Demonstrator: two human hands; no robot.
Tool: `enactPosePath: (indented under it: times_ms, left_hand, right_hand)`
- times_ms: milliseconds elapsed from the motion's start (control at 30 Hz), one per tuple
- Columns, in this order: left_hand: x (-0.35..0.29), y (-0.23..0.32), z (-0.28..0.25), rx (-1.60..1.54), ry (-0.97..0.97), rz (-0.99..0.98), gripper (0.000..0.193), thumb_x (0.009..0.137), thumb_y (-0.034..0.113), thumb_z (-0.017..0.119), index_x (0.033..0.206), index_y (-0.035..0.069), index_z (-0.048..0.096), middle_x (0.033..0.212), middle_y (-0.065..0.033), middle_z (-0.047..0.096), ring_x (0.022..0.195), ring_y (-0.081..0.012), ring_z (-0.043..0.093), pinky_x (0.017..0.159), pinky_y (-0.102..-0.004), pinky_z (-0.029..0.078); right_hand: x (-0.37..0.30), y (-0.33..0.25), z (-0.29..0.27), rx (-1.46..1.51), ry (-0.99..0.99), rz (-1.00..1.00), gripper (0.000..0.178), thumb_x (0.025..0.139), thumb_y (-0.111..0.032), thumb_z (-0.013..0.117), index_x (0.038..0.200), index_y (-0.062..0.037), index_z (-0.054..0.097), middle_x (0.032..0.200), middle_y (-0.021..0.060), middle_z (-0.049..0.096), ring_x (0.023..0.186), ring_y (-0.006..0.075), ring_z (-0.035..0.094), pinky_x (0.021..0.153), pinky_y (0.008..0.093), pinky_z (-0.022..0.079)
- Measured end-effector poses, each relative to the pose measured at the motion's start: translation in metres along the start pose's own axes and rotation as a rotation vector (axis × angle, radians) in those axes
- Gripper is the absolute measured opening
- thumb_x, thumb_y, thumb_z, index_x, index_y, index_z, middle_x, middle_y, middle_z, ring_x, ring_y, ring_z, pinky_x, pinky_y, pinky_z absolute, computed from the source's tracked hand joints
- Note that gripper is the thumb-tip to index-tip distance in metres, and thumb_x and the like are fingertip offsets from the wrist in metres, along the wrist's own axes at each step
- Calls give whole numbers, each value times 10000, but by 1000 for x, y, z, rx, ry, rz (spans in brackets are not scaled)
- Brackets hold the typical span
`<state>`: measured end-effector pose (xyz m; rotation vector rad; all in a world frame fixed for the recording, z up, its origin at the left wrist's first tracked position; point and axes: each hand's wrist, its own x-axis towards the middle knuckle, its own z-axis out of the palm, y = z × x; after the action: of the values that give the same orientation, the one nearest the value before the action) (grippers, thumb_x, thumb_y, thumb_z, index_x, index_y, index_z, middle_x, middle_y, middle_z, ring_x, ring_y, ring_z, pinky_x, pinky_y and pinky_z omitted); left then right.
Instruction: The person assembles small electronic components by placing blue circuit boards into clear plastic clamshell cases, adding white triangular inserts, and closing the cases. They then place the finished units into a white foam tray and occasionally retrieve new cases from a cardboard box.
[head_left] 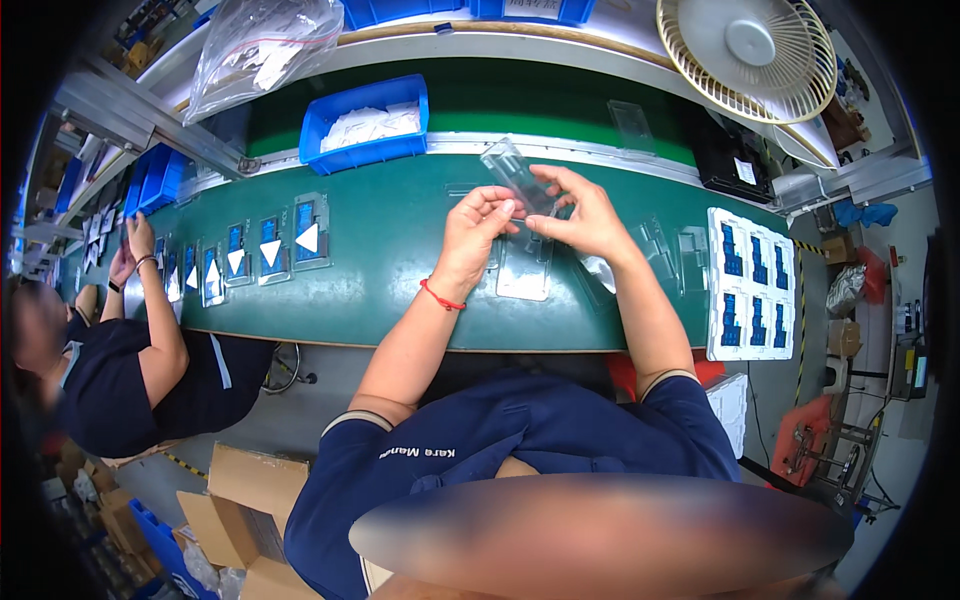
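A clear plastic blister shell (507, 163) is held up over the green table, tilted, in front of me. My right hand (588, 215) grips its right side between thumb and fingers. My left hand (478, 232) pinches at its lower left edge, with the fingertips drawn together. Beneath the hands lies another clear plastic shell (524, 278), flat on the table. More clear shells (655, 248) lie to the right of my right forearm. What is inside the raised shell, if anything, I cannot make out.
A white tray (751, 338) with several blue boards stands at right. Clear packs (310, 240) with blue boards and white triangular papers line the left. A blue bin (365, 155) of white papers sits behind; a fan (750, 45) is above. A co-worker's hand (140, 238) is far left.
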<state>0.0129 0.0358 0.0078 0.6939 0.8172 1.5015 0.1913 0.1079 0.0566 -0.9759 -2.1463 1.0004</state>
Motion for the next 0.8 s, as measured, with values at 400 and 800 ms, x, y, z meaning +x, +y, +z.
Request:
enactPosePath:
  times_ms: [400,800]
  left_hand:
    - [-3,-3,-6,83,-86,31,118,942,101,629,993,-1,659,919,-60,670,723,-107,609,636,-226,502]
    - [-5,-1,-5,66,-63,210,99,916,49,656,992,-14,659,961,-76,673,827,-126,645,699,-252,561]
  right_hand:
    - [-15,-21,34,-109,245,-186,167,797,-131,726,829,-23,602,826,99,614,820,279,585,727,388,457]
    - [-15,-25,40,-300,371,-341,201,746,-104,765,893,-45,642,792,84,613,779,262,614,711,369,470]
